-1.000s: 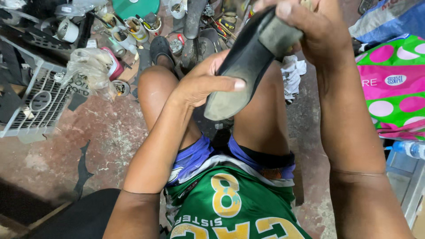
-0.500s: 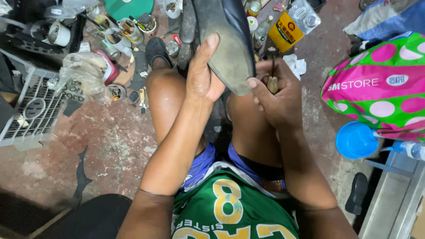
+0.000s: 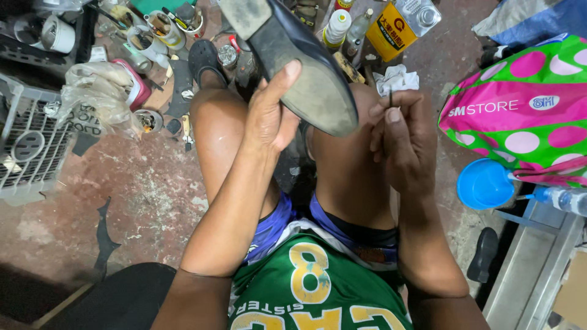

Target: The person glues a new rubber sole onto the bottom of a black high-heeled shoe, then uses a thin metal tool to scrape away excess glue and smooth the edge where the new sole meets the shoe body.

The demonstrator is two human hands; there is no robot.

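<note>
Black shoe (image 3: 299, 67), now turned sole-up, resting in clamped left hand (image 3: 269, 113); right hand (image 3: 400, 137), lowered beside it, pinching thin dark tool (image 3: 391, 98), nearing sole work.

Open floor: bare reddish concrete (image 3: 140, 201) left of the knees.
Blocked ahead: cluttered tins and white plastic bottles (image 3: 336, 27).
Blocked right: pink-and-green polka-dot bag (image 3: 520, 116).

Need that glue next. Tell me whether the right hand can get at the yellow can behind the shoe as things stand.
Probably not at once: the right hand is pinching a small dark tool, and the shoe in the left hand partly blocks the path to the yellow can.
</note>
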